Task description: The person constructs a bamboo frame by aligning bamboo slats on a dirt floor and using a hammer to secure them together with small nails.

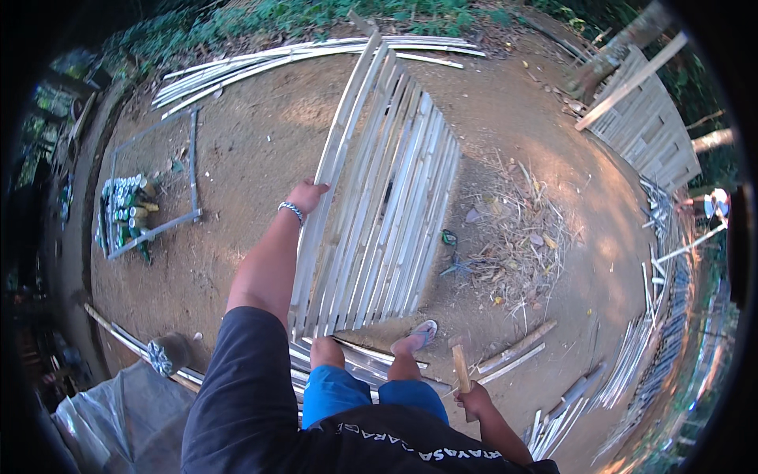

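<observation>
A tall slatted panel of pale bamboo strips [379, 213] stands tilted before me. My left hand [306, 195] is closed round the long strip on its left edge; a chain bracelet circles that wrist. Down at the lower right, my right hand [475, 400] grips a short wooden stick [460, 367] that points upward, apart from the panel. Whether the stick belongs to a tool I cannot tell. Beneath the panel's lower edge, near my legs, lie more bamboo strips [367, 359].
Long bamboo strips [292, 54] lie at the back. A rectangular frame [193, 158] surrounds bottles or cans [126, 205] at left. Dry shavings [525, 237] and a green-handled item [449, 238] lie right of the panel. Another slatted panel [643, 118] leans far right; cut bamboo [513, 347] lies nearer.
</observation>
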Demonstrator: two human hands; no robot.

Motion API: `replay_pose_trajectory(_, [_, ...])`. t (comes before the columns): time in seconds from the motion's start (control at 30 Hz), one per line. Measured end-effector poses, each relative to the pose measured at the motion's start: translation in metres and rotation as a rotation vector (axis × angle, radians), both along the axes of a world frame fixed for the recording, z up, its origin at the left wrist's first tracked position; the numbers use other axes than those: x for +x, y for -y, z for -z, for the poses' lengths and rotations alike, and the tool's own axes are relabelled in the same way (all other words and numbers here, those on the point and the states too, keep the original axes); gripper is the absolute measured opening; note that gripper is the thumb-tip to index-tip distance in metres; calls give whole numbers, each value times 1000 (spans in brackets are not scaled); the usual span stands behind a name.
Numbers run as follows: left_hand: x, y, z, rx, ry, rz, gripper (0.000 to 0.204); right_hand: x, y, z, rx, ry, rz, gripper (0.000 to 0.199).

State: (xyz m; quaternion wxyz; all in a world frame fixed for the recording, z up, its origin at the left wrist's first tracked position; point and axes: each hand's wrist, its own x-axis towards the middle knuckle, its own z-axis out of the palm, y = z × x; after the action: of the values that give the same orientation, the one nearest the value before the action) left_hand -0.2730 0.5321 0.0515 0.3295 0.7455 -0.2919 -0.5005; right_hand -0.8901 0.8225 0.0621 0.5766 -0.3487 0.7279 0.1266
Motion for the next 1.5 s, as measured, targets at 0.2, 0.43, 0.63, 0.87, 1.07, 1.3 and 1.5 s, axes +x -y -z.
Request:
replay_pose_trajectory(0.2, [102, -52, 87, 192, 351, 47, 59, 48, 16, 25, 86, 48, 42, 27])
replay_pose_trajectory(0.43, [169, -76, 224, 294, 526, -162, 67, 65, 3, 69, 122, -9, 3, 26])
replay_pose_trajectory(0.63, [207, -74, 315, 258, 538, -160, 60, 84, 12, 83, 111, -127, 104, 28])
replay_pose_trajectory(0.87, [265, -73, 386, 188, 410, -229, 60, 92, 17, 116, 77, -113, 240, 31])
replay_pose_trajectory(1.07, [232, -100, 376, -222, 133, -561, 65, 81, 23, 115, 78, -116, 151, 30])
replay_pose_trajectory(1.3, [199, -232, 278, -73, 171, -581, 57, 63, 61, 96, 54, -133, -169, 26])
replay_pose_trajectory(1.5, [97, -448, 228, 481, 363, -453, 43, 45, 108, 61, -72, -83, -279, 21])
